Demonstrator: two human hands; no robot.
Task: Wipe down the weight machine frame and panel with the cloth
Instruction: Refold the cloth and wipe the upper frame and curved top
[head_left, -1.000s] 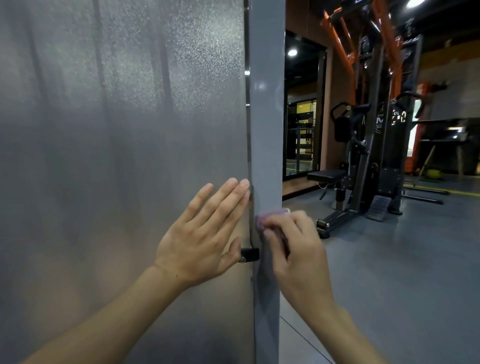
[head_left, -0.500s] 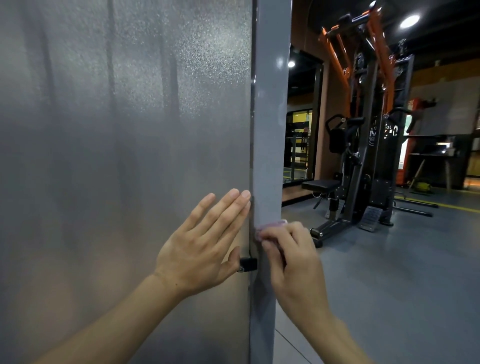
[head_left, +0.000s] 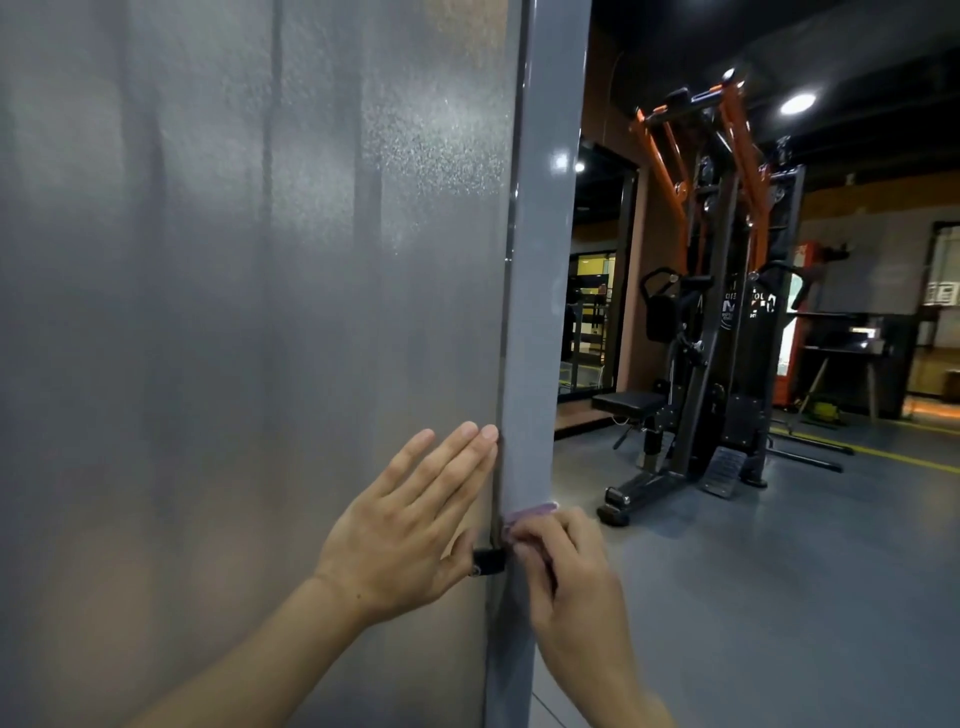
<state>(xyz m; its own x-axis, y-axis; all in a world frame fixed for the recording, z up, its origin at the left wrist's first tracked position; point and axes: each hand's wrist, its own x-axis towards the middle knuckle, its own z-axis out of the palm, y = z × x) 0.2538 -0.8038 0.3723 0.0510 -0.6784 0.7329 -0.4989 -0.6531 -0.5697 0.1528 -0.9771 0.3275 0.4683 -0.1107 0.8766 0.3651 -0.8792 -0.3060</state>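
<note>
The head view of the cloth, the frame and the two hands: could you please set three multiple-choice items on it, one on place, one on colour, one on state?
1. Where is the cloth?
A. against the grey frame post
B. on the floor
C. draped over the bench

2. What colour are the upper arms of the weight machine in the background?
A. blue
B. orange
C. white

3. How does the left hand lie?
A. in a fist
B. gripping the cloth
C. flat, fingers straight, on the frosted panel

Answers:
1 A, the right hand presses the cloth on the post.
2 B, the bars are orange.
3 C, its fingers lie straight on the panel.
</note>
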